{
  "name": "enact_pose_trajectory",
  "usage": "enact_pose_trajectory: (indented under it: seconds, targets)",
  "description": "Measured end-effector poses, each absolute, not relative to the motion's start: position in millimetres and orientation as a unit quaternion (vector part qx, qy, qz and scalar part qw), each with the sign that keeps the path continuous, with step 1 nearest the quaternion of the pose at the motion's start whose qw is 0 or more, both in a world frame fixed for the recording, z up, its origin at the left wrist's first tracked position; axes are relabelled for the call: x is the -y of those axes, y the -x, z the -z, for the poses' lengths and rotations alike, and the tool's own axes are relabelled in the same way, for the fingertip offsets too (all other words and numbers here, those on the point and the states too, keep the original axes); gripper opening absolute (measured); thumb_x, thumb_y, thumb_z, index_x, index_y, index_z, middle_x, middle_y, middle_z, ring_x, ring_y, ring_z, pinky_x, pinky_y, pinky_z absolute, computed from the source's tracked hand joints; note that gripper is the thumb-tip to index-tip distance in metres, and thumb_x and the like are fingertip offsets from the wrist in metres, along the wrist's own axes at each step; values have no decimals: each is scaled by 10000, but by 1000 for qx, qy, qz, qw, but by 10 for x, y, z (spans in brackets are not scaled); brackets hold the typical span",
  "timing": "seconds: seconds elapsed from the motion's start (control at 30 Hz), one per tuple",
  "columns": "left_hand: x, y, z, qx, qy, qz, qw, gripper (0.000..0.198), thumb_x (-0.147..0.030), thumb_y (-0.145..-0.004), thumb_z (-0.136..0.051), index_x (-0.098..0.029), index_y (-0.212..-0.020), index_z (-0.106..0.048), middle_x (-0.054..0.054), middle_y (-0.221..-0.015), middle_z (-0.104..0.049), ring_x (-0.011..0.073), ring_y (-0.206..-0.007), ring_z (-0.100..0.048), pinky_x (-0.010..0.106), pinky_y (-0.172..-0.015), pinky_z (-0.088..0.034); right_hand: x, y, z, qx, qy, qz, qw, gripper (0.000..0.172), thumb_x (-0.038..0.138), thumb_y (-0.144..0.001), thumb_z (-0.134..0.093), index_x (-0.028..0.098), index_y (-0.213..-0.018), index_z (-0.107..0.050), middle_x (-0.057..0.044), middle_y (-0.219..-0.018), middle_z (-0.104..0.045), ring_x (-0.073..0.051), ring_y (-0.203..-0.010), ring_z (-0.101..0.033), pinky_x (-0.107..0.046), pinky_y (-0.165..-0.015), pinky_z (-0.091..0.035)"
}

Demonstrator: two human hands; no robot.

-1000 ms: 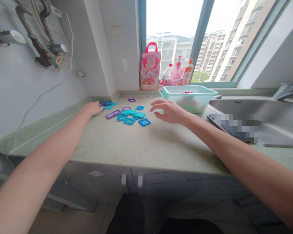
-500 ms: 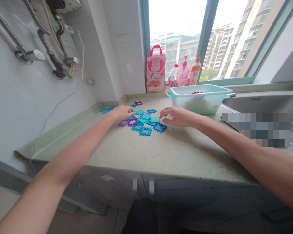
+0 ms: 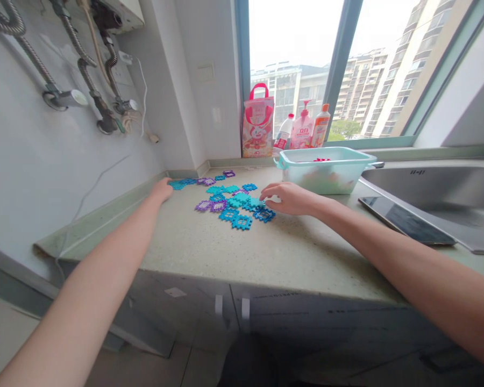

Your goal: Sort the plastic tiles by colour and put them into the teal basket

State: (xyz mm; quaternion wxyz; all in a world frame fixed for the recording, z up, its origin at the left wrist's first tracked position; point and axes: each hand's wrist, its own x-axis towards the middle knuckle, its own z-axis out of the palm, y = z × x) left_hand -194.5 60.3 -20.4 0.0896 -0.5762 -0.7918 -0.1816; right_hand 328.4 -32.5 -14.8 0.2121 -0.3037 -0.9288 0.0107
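Note:
Blue, teal and purple notched plastic pieces point(image 3: 242, 221) lie in a loose pile on the speckled countertop point(image 3: 210, 252). A second group of blue pieces point(image 3: 177, 185) rests by the back left corner, with purple ones beside it. My left hand point(image 3: 161, 190) is at the left end of that group, its fingertips at a blue piece; whether it grips the piece is too small to tell. My right hand point(image 3: 284, 198) hovers at the right edge of the main pile, fingers curved and apart, holding nothing.
A light teal plastic bin point(image 3: 322, 171) with red items stands behind my right hand. A black phone point(image 3: 405, 220) lies beside the steel sink point(image 3: 439, 188). A pink bag point(image 3: 258, 129) and bottles point(image 3: 302, 129) stand at the window. A white cable hangs left.
My left hand has moved left, from the main pile to the corner group, uncovering pieces between them. My right hand has stayed near the pile. The view has shifted slightly.

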Motion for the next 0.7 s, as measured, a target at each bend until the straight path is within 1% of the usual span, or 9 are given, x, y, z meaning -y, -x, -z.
enact_pose_trajectory:
  seconds: [0.1, 0.17, 0.23, 0.3, 0.4, 0.47, 0.57, 0.63, 0.7]
  targets:
    - [-657, 2017, 295, 804, 566, 171, 59, 678, -274, -894, -633, -152, -1559, -684, 204, -1551, -702, 439, -1423, -661, 567, -1176, -559, 352, -3271, 126, 928, 306, -17, 213, 297, 163, -998, -641, 223, -1201, -850, -100, -1268, -826, -256, -1102, -793, -375, -1018, -589]
    - [-705, 2032, 327, 810, 559, 169, 54, 727, -360, -912, -635, -148, -1608, -641, 234, -1605, -649, 487, -1461, -614, 651, -1199, -514, 361, -3256, 119, 928, 304, -22, 216, 298, 148, -996, -642, 230, -1192, -850, -94, -1269, -827, -250, -1101, -793, -373, -1026, -586]
    - [-749, 2035, 350, 811, 557, 168, 55, 782, -441, -937, -619, -152, -1664, -583, 246, -1665, -587, 506, -1525, -545, 701, -1233, -459, 364, -3238, 122, 929, 299, -25, 216, 297, 139, -1001, -637, 230, -1187, -850, -91, -1271, -827, -248, -1108, -790, -374, -1039, -582]
    - [-779, 2035, 371, 809, 561, 166, 56, 791, -494, -987, -555, -170, -1708, -533, 230, -1732, -515, 493, -1597, -464, 717, -1271, -409, 365, -3219, 136, 931, 295, -24, 214, 298, 134, -1008, -632, 226, -1191, -848, -91, -1283, -825, -252, -1124, -788, -383, -1052, -581]
    - [-802, 2045, 391, 810, 563, 156, 53, 789, -592, -1073, -381, -192, -1744, -486, 214, -1816, -384, 480, -1670, -354, 753, -1294, -345, 368, -3192, 166, 932, 294, -26, 210, 294, 131, -1004, -645, 221, -1194, -850, -100, -1306, -821, -262, -1137, -793, -393, -1060, -586]
    - [-816, 2062, 385, 813, 560, 148, 54, 865, -701, -1082, -285, -190, -1756, -467, 239, -1826, -346, 490, -1675, -338, 765, -1287, -338, 371, -3177, 184, 934, 287, -30, 212, 290, 125, -994, -659, 211, -1192, -852, -110, -1300, -821, -265, -1133, -799, -391, -1055, -591]
    - [-857, 2099, 341, 812, 566, 130, 55, 894, -766, -1065, -276, -221, -1734, -510, 254, -1780, -429, 509, -1622, -423, 755, -1269, -363, 370, -3165, 199, 935, 274, -34, 224, 273, 113, -981, -674, 203, -1162, -857, -111, -1269, -831, -260, -1114, -804, -377, -1036, -596]
    - [-898, 2123, 298, 807, 578, 114, 50, 845, -760, -1055, -324, -264, -1691, -577, 234, -1716, -530, 522, -1559, -502, 756, -1247, -388, 360, -3165, 198, 931, 273, -32, 239, 268, 111, -976, -684, 204, -1160, -856, -111, -1266, -834, -266, -1120, -804, -381, -1033, -598]
    - [-941, 2142, 259, 806, 580, 104, 51, 818, -732, -1051, -356, -248, -1653, -625, 253, -1659, -585, 536, -1516, -542, 754, -1224, -410, 338, -3174, 193, 923, 280, -27, 261, 284, 113, -978, -688, 209, -1193, -848, -114, -1286, -830, -274, -1153, -799, -395, -1059, -592]
